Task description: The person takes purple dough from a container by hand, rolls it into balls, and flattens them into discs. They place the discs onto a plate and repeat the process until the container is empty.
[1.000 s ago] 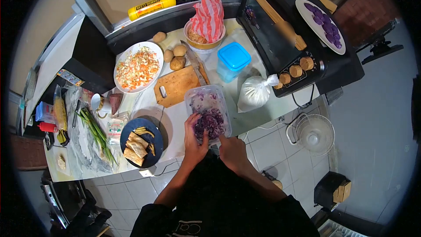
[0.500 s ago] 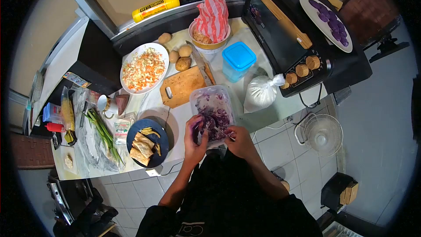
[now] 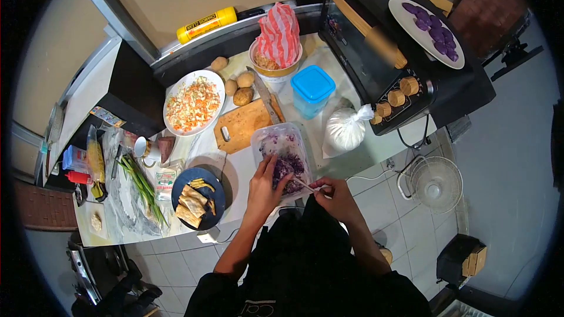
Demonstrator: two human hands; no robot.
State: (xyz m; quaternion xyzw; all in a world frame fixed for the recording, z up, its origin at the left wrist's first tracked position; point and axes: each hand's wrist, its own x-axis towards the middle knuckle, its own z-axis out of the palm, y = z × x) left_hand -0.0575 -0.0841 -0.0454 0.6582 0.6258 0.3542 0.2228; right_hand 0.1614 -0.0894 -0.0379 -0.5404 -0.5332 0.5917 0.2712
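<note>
Left fingers: spread and laid over the near left rim of the clear tub (image 3: pixel 281 141), fingertips touching the purple mash (image 3: pixel 286 168) inside; nothing is gripped.
Left hand (image 3: pixel 262 186): rests at the near edge of the counter (image 3: pixel 235 167), palm down against the tub's side.
Right fingers: pinched closed on the handle of a thin utensil (image 3: pixel 304 185) (whether spoon or fork is too small to tell), its far end reaching into the mash.
Right hand (image 3: pixel 336 195): just off the near right corner of the tub, above the floor tiles.
Clear tub: near the counter's front edge, between the blue plate (image 3: pixel 216 195) of fried pieces to the left and the white bag (image 3: pixel 345 129) to the right.
Farther back: a wooden cutting board (image 3: pixel 247 123) with a knife (image 3: pixel 262 92) across it, and a blue-lidded container (image 3: pixel 312 88).
Far right: a black oven (image 3: pixel 382 64) carrying a plate of purple pieces (image 3: pixel 427 31) on top.
</note>
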